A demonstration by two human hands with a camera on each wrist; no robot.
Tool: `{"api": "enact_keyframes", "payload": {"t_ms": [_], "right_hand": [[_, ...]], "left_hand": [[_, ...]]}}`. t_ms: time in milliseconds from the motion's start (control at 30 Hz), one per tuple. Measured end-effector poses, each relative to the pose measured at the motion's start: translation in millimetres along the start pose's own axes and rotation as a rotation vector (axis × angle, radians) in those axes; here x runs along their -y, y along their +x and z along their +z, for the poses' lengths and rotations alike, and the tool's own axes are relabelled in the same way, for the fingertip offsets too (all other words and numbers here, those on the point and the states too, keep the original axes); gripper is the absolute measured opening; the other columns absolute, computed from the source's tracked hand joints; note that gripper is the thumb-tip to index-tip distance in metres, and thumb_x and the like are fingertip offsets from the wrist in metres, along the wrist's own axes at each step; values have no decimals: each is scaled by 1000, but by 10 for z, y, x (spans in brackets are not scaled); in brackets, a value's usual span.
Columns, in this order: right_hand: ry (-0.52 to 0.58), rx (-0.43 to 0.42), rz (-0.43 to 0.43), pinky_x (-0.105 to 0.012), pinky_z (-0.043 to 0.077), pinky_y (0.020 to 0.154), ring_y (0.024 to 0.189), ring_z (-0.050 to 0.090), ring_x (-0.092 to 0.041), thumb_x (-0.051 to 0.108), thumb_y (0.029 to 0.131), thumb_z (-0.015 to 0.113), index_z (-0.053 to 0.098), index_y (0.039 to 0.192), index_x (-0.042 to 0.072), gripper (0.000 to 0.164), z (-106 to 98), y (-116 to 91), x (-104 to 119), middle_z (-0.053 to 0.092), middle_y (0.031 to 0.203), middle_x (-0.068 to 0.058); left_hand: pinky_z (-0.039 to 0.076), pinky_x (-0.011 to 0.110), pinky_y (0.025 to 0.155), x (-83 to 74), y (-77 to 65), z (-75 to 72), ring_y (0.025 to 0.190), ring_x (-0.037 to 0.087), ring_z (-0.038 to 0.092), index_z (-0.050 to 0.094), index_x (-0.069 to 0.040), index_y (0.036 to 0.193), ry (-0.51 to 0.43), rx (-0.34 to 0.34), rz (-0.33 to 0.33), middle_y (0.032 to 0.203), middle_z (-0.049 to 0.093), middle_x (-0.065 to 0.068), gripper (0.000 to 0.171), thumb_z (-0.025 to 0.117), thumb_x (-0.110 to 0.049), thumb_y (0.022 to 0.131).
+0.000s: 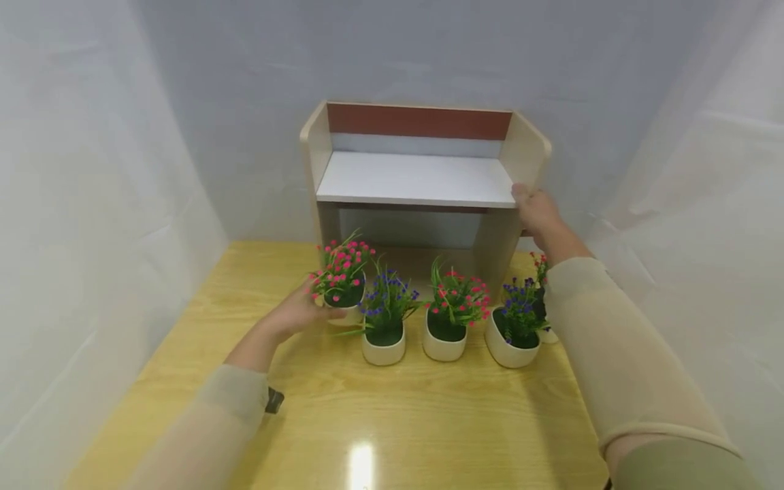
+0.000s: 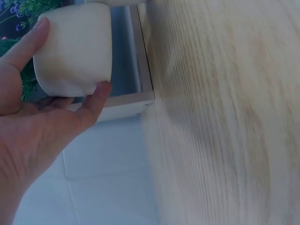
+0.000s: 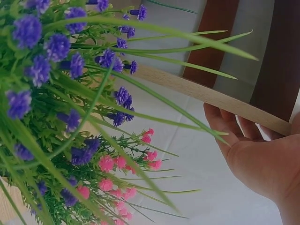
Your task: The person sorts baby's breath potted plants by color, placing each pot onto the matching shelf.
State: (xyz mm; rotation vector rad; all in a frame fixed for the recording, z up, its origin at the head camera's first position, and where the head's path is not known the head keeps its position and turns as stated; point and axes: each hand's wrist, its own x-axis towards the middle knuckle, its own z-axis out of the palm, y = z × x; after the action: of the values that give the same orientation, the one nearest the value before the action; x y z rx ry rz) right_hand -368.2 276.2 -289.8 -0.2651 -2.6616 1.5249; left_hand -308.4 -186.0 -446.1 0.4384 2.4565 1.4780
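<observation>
At the table's left side, my left hand (image 1: 300,313) holds a white pot of artificial pink flowers (image 1: 345,272), thumb and fingers spread around its wall. In the left wrist view, a gap shows between this pot (image 2: 75,51) and the tabletop. My right hand (image 1: 539,214) grips the front edge of the right side panel (image 1: 527,153) of a small desktop shelf (image 1: 416,180). The right wrist view shows its fingers curled behind the panel edge (image 3: 187,89), with purple flowers (image 3: 56,47) in front. The shelf stands upright behind the pots.
A purple-flowered pot (image 1: 384,350), a pinkish-red one (image 1: 445,347) and another purple one (image 1: 511,350) line the wooden table (image 1: 392,422). Red flowers (image 1: 540,262) show partly behind the right sleeve. Pale sheeting (image 1: 79,204) hangs around the table.
</observation>
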Motion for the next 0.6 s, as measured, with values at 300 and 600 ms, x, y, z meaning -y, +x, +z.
{"api": "enact_keyframes", "payload": {"t_ms": [300, 600], "right_hand": [[-2, -12, 10, -64, 38, 129, 154, 43, -47, 61, 114, 32, 29, 166, -3, 83, 33, -49, 14, 41, 167, -29], [11, -11, 27, -63, 38, 130, 154, 44, -46, 59, 114, 34, 30, 166, -2, 80, 127, -59, 28, 42, 167, -28]], "left_hand": [[19, 74, 132, 33, 231, 70, 164, 48, 30, 24, -28, 173, 6, 24, 82, 177, 36, 13, 99, 84, -23, 94], [26, 71, 131, 112, 336, 159, 152, 51, 48, 34, -11, 169, 58, 62, 71, 170, 44, 21, 77, 72, -20, 103]]}}
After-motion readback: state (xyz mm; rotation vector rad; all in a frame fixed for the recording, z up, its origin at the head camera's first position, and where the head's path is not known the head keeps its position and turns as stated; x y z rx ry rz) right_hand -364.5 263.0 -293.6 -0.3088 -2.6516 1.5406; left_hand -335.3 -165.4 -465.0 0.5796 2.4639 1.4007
